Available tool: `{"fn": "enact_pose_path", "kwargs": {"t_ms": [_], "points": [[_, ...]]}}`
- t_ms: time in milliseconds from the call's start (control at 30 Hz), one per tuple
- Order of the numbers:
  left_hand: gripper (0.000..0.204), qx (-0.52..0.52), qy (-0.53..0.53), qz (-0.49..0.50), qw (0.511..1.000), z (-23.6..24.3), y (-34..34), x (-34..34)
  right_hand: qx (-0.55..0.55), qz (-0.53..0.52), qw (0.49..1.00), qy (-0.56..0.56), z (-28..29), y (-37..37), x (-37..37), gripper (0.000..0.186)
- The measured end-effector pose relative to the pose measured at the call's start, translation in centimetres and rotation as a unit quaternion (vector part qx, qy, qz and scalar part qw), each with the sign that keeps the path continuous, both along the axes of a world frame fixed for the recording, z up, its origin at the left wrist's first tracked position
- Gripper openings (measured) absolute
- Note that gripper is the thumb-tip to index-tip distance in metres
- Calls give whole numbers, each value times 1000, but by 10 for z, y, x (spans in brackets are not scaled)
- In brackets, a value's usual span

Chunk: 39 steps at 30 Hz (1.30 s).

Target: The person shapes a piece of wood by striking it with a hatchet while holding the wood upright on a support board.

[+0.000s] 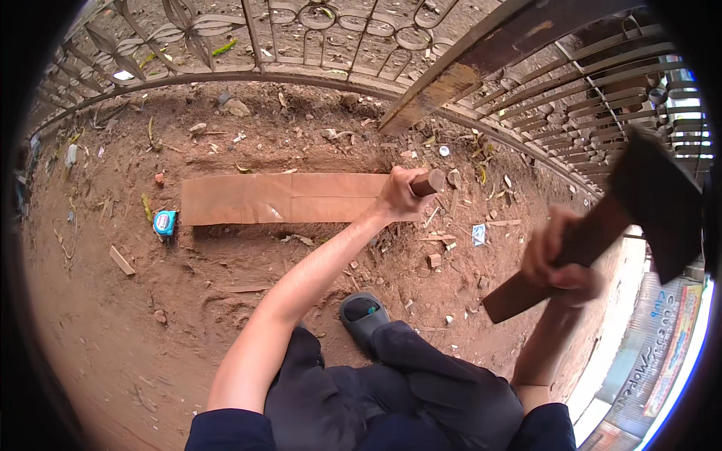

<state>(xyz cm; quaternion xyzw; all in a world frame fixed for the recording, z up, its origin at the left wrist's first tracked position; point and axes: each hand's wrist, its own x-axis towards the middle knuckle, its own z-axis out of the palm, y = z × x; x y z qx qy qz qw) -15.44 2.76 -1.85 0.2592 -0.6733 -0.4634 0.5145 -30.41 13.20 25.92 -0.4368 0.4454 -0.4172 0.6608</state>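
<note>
My left hand (402, 194) is closed around a short wooden stick (429, 183), whose cut end points up toward the camera. It holds the stick at the right end of a flat brown wooden plank (256, 199) lying on the dirt. The stick's lower end is hidden by my hand. On the right, my right hand (560, 255) grips the thick wooden handle of an axe (654, 203). The axe is raised well above the ground, its dark, broad head up and to the right, apart from the stick. Hand and axe are somewhat blurred.
A blue tape measure (165, 222) lies by the plank's left end. Wood chips (435, 260) and litter are scattered on the dirt. An ornamental metal fence (331, 71) and a slanting post (466, 71) stand beyond. My sandalled foot (363, 319) is near the plank.
</note>
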Motion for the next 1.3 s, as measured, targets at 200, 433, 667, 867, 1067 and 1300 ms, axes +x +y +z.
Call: {"fn": "enact_pose_path", "kwargs": {"t_ms": [200, 433, 667, 867, 1067, 1300], "points": [[16, -68, 46, 26, 996, 2, 9, -15, 271, -40, 960, -56, -96, 40, -14, 24], [22, -193, -14, 47, 980, 25, -20, 1, 204, -152, 967, 14, -159, 34, -31, 12], [35, 52, -68, -69, 994, 35, -7, -6, 352, -169, 920, -36, -300, 60, -18, 9], [31, 6, 42, -25, 999, 25, -4, -11, 297, -190, 935, 34, -350, 70, 1, 12], [25, -16, 19, -33, 999, 24, -6, -4, 324, -147, 935, -10, -352, 67, -18, 10], [26, 190, 528, 126, 818, -28, -35, 237, 299, -111, 948, -7, -353, 64, -18, 13]]}}
